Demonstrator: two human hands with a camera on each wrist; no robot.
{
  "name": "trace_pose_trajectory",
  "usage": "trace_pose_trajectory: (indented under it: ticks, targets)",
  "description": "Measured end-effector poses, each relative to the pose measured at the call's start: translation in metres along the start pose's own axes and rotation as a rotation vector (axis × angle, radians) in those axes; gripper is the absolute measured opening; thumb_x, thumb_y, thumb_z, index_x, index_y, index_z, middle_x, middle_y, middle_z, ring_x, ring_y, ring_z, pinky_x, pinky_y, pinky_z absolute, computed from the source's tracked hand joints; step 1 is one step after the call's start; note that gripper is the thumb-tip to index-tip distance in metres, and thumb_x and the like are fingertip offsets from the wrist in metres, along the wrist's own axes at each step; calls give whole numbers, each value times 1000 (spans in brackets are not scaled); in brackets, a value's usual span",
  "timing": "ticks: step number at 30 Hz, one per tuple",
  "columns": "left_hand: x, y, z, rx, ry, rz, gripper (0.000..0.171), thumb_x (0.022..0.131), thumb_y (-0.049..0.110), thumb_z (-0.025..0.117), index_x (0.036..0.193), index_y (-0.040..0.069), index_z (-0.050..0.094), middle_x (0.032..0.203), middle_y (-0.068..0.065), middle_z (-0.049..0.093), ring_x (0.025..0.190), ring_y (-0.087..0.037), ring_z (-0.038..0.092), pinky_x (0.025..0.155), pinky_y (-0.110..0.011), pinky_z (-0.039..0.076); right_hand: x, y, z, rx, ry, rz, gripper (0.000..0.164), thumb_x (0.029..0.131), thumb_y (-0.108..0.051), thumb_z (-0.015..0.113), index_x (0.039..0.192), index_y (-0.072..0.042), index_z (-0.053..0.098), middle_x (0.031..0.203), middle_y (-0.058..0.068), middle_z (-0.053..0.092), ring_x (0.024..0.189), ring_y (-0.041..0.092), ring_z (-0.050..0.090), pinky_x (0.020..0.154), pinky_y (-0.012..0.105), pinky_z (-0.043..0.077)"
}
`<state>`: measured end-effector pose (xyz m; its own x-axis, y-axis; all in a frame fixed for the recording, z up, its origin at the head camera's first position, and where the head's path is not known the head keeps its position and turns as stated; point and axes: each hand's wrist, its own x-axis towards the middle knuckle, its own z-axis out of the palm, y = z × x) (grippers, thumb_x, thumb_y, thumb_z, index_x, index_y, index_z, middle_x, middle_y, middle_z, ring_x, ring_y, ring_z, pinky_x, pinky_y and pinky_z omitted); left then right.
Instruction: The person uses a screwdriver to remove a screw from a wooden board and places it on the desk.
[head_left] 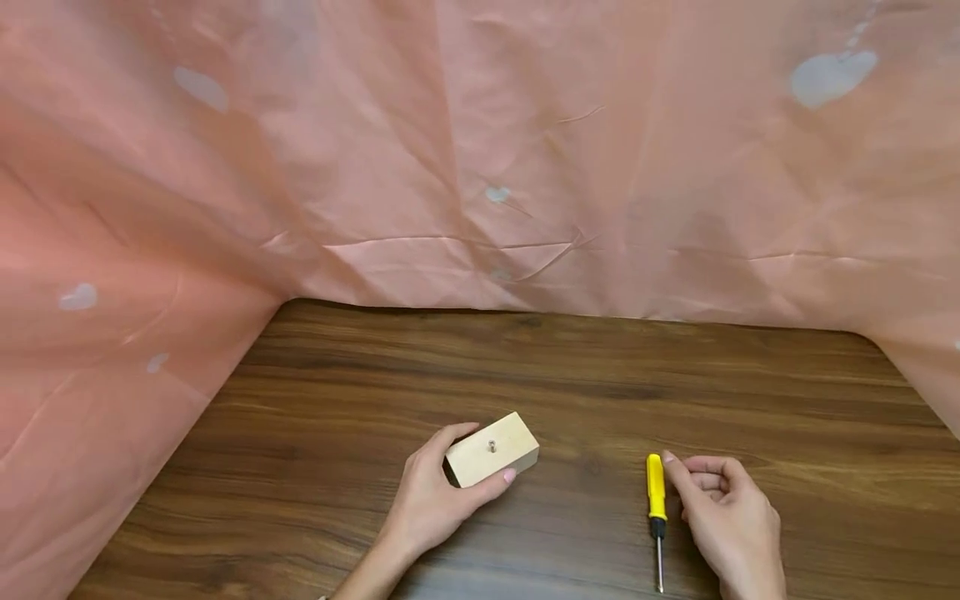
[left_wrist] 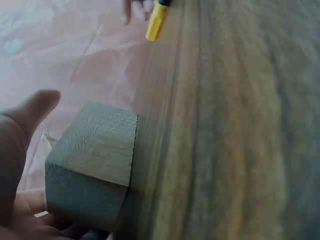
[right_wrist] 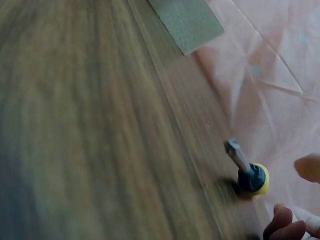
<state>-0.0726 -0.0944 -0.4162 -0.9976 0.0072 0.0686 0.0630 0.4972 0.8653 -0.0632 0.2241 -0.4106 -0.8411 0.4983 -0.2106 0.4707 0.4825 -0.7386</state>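
A pale wooden block [head_left: 495, 454] lies on the table with a small metal screw [head_left: 492, 446] standing up from its top face. My left hand [head_left: 435, 496] holds the block from its left end, thumb along the near side and a finger at the far side. The left wrist view shows the block [left_wrist: 95, 145] close up, with the thumb above it. Right of the block lies a screwdriver [head_left: 656, 492] with a yellow handle, its metal tip towards me. Beside it is my right hand [head_left: 731, 512], fingers loosely bent, thumb tip close to the handle end; whether it touches is unclear.
The brown wood-grain table [head_left: 360, 375] spreads under both hands. Pink cloth [head_left: 525, 150] with pale hearts hangs along the back and both sides of the table. A gap of bare tabletop separates the block from the screwdriver.
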Motion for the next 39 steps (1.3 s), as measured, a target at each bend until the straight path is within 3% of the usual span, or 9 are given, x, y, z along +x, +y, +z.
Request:
trace_pose_trajectory:
  ticks: [5, 13, 19, 21, 23, 28, 31, 35, 39]
  targets:
    - [-13, -6, 1, -21, -92, 38, 69, 73, 34, 98, 134, 37, 66, 117, 17, 69, 103, -8, 62, 92, -28, 49, -6, 10, -14, -203, -37, -49, 65, 93, -75, 66, 110, -13, 70, 79, -7, 70, 70, 13, 60, 65, 26, 42]
    - [-1, 1, 0, -34, -83, 78, 60, 75, 13, 95, 126, 29, 67, 115, 9, 74, 104, -12, 65, 95, -33, 48, -8, 4, -21, -416, -169, -160, 60, 88, -82, 66, 93, -22, 69, 83, -9, 66, 77, 15, 57, 62, 33, 39]
    - [-2, 8, 13, -42, -128, 103, 57, 73, 15, 96, 123, 27, 70, 111, 11, 75, 100, -9, 65, 89, -28, 49, -12, 1, -18, -436, -232, -177, 37, 92, -60, 73, 91, -23, 69, 77, -11, 64, 74, 14, 57, 61, 35, 39]
    - [-2, 10, 19, -45, -134, 124, 57, 73, 14, 97, 122, 27, 70, 111, 10, 76, 99, -8, 64, 89, -27, 49, -16, -1, -16, -349, -247, -164, 34, 96, -53, 72, 94, -19, 70, 73, -8, 65, 69, 14, 58, 60, 33, 41]
    - [-3, 12, 23, -48, -129, 139, 57, 72, 14, 97, 121, 27, 71, 111, 10, 76, 99, -8, 64, 89, -27, 49, -21, -5, -13, -169, -267, -127, 35, 101, -48, 70, 101, -13, 69, 70, -5, 66, 64, 15, 60, 59, 31, 47]
    - [-1, 15, 28, -51, -103, 152, 58, 70, 15, 99, 120, 26, 72, 112, 7, 77, 98, -9, 65, 87, -27, 49, -39, -21, 7, 511, -214, -68, 25, 106, -28, 71, 105, -4, 64, 70, 2, 73, 58, 17, 70, 61, 32, 62]
    - [-1, 16, 30, -45, -69, 153, 58, 69, 15, 99, 119, 26, 72, 110, 6, 78, 96, -9, 66, 86, -27, 50, -49, -37, 20, 782, -144, -117, 16, 106, -18, 70, 104, -3, 63, 77, 3, 77, 61, 17, 74, 64, 33, 64]
    - [-2, 17, 31, -38, -33, 149, 57, 69, 14, 99, 118, 26, 73, 110, 6, 79, 95, -8, 66, 86, -27, 51, -64, -62, 32, 918, -40, -205, 14, 105, -11, 69, 107, 1, 61, 85, 8, 78, 64, 19, 77, 67, 35, 65]
    - [-2, 16, 30, -40, -23, 154, 58, 69, 13, 98, 119, 26, 73, 111, 5, 79, 95, -9, 67, 87, -28, 52, -74, -80, 43, 959, 50, -324, 14, 103, -6, 70, 107, 2, 60, 88, 11, 75, 64, 20, 76, 67, 36, 65]
